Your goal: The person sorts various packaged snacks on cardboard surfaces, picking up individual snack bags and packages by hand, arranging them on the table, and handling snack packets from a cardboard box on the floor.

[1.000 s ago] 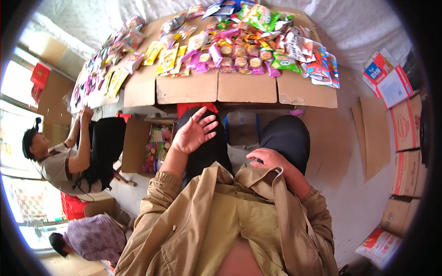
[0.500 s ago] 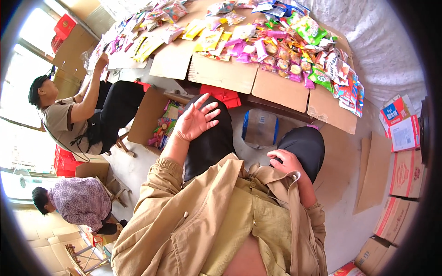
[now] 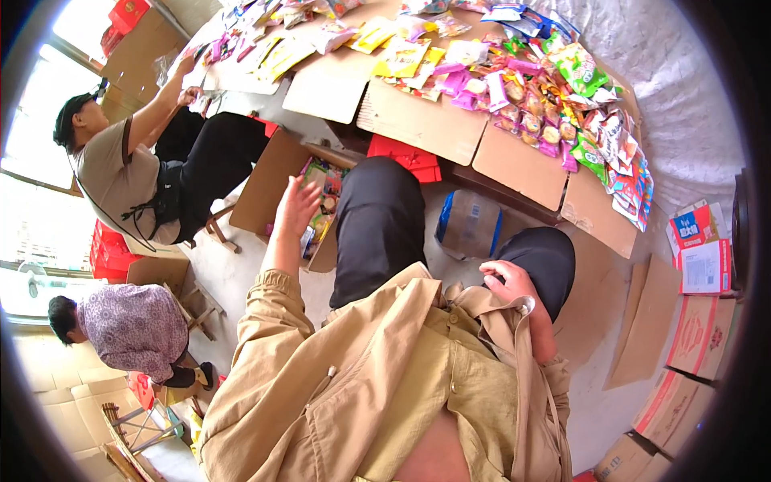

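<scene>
My left hand (image 3: 299, 206) is raised beside my left knee, in front of the open cardboard carton (image 3: 265, 181) of small wrapped snacks. Its fingers are apart and nothing is in them. My right hand (image 3: 511, 286) rests by my right thigh (image 3: 542, 253). Its fingers are loosely bent with a gap by the thumb, and I see nothing held there. Ahead, a table covered with cardboard flaps (image 3: 422, 127) bears many snack packets: yellow bags (image 3: 401, 58), small pink-wrapped cakes (image 3: 496, 90) and green bags (image 3: 577, 68).
A seated person in a cap (image 3: 132, 161) works at the table's left end. Farther back, a person in a patterned shirt (image 3: 132, 325) bends over. A plastic-wrapped bundle (image 3: 468, 225) lies between my knees and the table. Cartons (image 3: 695, 337) line the right side.
My left hand has moved left and slightly down, from over my knee to the carton. My right hand stays by my thigh. The view has shifted, and the seated person's arms have moved.
</scene>
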Motion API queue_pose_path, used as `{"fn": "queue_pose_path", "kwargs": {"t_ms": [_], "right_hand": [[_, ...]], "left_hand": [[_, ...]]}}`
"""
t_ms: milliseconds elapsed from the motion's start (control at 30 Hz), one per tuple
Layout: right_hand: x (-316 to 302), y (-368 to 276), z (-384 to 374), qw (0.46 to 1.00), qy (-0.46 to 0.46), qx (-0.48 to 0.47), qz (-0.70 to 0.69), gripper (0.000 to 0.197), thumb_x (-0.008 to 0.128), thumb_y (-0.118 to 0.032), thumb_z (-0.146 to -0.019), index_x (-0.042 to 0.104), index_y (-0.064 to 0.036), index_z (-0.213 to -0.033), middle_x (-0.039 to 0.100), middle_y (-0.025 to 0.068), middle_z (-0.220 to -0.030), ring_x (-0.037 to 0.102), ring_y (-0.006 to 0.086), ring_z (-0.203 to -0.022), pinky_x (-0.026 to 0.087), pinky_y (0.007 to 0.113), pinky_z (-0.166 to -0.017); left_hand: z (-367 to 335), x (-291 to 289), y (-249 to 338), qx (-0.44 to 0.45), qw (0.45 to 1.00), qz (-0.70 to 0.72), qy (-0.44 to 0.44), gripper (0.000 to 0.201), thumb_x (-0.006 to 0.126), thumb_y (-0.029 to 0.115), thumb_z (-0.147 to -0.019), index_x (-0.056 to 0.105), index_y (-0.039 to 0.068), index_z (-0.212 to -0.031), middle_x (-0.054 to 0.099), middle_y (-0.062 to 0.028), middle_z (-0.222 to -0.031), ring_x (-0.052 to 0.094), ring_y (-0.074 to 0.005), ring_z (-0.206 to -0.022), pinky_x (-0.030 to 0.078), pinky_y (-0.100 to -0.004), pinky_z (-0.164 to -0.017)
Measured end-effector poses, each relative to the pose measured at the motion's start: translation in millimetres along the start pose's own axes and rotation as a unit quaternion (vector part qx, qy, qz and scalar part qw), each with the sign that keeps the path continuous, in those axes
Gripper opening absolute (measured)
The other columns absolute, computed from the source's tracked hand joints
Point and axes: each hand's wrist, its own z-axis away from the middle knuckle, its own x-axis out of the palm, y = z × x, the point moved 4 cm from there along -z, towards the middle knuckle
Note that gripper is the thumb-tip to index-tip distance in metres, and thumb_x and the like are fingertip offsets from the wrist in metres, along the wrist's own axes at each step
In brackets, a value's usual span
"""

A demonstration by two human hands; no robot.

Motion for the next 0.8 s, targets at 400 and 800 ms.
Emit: {"fn": "queue_pose_path", "kwargs": {"t_ms": [400,800], "right_hand": [[9,27,-18,0.999,-0.032,0.040,0.016,0.029,0.066,-0.016,-0.090,0.067,0.0014,-0.112,0.070,0.0139,-0.104,0.070,0.0222,-0.093,0.055,0.033,-0.085],[15,32,-37,0.996,-0.044,0.075,0.005,0.028,0.067,-0.017,-0.092,0.067,0.0019,-0.112,0.070,0.0131,-0.104,0.070,0.0206,-0.093,0.056,0.032,-0.084]], "left_hand": [[27,-124,-148,0.003,0.700,-0.708,0.097,0.069,0.069,0.050,-0.086,0.055,0.004,-0.137,0.065,-0.0224,-0.126,0.062,-0.0352,-0.118,0.048,-0.0423,-0.101],[-29,-185,-153,-0.104,0.807,-0.558,0.165,0.053,0.061,0.039,-0.091,0.059,0.007,-0.133,0.068,-0.0209,-0.121,0.063,-0.0356,-0.116,0.049,-0.0413,-0.099]]}}
